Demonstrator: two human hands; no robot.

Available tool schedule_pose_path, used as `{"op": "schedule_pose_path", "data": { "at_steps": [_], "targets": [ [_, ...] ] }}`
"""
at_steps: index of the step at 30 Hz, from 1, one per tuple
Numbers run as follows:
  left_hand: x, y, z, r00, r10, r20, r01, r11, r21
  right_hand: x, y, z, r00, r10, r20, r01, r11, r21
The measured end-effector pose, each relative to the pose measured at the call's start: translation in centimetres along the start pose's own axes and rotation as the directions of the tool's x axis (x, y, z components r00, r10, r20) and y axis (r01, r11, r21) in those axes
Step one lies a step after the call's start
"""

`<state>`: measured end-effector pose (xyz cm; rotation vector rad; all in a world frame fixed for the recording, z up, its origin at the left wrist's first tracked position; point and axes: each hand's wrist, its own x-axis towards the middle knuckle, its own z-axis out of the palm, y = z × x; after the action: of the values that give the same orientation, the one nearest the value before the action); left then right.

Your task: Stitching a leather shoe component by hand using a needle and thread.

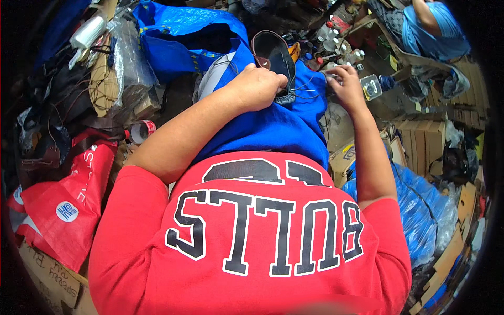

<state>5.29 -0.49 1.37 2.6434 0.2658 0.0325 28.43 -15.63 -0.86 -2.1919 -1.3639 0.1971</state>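
Observation:
A dark leather shoe [286, 62] with a reddish-brown part rests on the blue cloth [257, 128] over my lap, its opening facing up. My left hand [258, 88] is closed on the shoe's near side, with the thumb and bent fingers pressed together; the exact grip is partly hidden. To the right, my right hand [346, 86] is raised with fingertips pinched. Thin dark thread [310, 83] runs between the shoe and this hand. A slim, pale needle-like piece [304, 90] shows against the blue cloth between my hands.
A blue bag [184, 44] lies beyond my left arm. Several plastic bottles [341, 47] stand beyond my right hand. A red bag [68, 199] is at left, a blue plastic bag [415, 210] at right. Cardboard boxes [420, 142] are stacked right; another person [436, 29] sits far right.

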Motion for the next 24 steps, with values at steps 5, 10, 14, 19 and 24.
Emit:
{"op": "schedule_pose_path", "data": {
  "at_steps": [5, 10, 14, 19, 24],
  "targets": [
    [-0.5, -0.5, 0.4, 0.999, -0.034, 0.013, 0.035, 0.999, -0.02, -0.8, -8.0, -2.7, 0.851, -0.427, 0.307, 0.507, 0.82, -0.266],
    [-0.8, -1.0, 0.2, 0.996, 0.086, -0.006, -0.086, 0.994, 0.069, -0.9, -9.4, -0.6, 0.766, -0.411, 0.494, 0.601, 0.732, -0.322],
    [-2.8, -2.4, -0.3, 0.95, 0.286, -0.128, -0.242, 0.929, 0.28, -0.8, -7.7, -0.6, 0.74, -0.483, 0.468, 0.624, 0.753, -0.209],
    [-10.7, -7.8, -4.2, 0.952, -0.03, -0.305, 0.114, 0.958, 0.262, -3.3, 1.6, -3.5, 0.925, -0.037, 0.379, 0.185, 0.914, -0.361],
    [-9.5, -2.9, -9.2, 0.882, -0.257, -0.395, -0.054, 0.778, -0.626, -1.1, -0.1, -4.7, 0.976, 0.155, 0.15, -0.195, 0.33, 0.924]
  ]
}}
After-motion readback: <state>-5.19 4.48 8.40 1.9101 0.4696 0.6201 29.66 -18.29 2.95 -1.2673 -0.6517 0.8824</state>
